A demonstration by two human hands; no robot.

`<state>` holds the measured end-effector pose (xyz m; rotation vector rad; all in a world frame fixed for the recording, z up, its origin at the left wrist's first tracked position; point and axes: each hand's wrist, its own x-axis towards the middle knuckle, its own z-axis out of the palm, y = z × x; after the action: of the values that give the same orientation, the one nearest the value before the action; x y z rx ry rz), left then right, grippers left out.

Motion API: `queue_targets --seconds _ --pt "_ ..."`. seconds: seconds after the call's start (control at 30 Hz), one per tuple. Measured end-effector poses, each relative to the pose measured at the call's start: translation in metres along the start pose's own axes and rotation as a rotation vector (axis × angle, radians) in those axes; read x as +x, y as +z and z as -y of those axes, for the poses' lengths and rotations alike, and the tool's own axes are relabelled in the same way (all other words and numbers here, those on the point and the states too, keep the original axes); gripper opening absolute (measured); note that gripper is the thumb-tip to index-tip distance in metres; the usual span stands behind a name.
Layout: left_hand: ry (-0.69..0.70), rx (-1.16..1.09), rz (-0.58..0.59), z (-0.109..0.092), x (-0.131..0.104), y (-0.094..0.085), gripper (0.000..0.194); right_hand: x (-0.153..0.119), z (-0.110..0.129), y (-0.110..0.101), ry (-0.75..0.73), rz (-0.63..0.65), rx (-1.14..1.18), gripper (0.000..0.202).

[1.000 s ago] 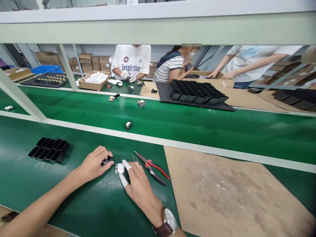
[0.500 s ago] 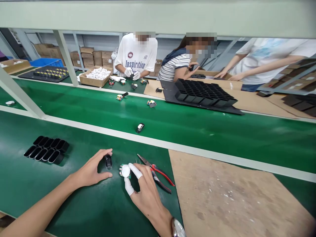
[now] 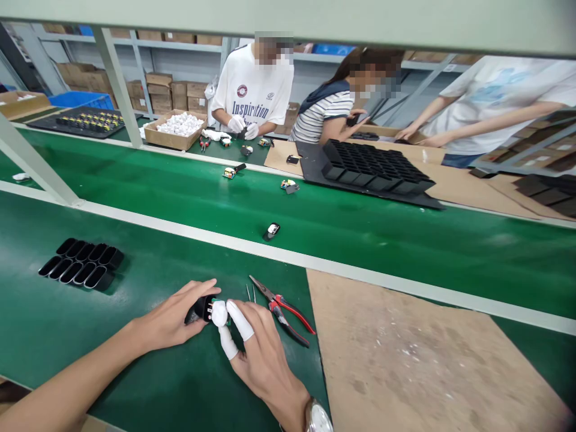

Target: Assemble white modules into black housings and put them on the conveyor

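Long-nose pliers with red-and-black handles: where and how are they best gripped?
Probably around both handles, from above on the side of the brown cardboard sheet; they lie flat, splayed toward it, while the tapered metal nose points away.

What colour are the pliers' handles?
Red and black on the pliers, clearest in the current head view.

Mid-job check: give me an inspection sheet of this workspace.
Surface: green bench; brown sheet at right, scattered with white specks.
Job's things: white-topped circuit board at the mouth of a black case.
Clutter: red-and-black pliers and thin metal prongs near the right hand; two rows of black cases at left.
Hands: left hand around the case; right pinching the board, two fingertips covered white.
Cables: nothing seen.
Surroundings: three co-workers opposite.
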<state>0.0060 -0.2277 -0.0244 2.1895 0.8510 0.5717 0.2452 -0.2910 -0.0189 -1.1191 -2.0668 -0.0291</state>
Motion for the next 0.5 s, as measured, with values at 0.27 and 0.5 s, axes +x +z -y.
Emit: queue_targets --seconds 0.27,0.5 --pt "-0.008 -0.022 0.027 0.0016 0.0005 0.0034 0.089 0.0010 0.0011 0.0015 -0.008 0.037 -0.067 0.070" --pt "-0.004 0.013 0.013 0.0016 -0.0003 0.0049 0.086 0.0016 0.0025 0.0003 -0.014 0.077 -0.107 0.062"
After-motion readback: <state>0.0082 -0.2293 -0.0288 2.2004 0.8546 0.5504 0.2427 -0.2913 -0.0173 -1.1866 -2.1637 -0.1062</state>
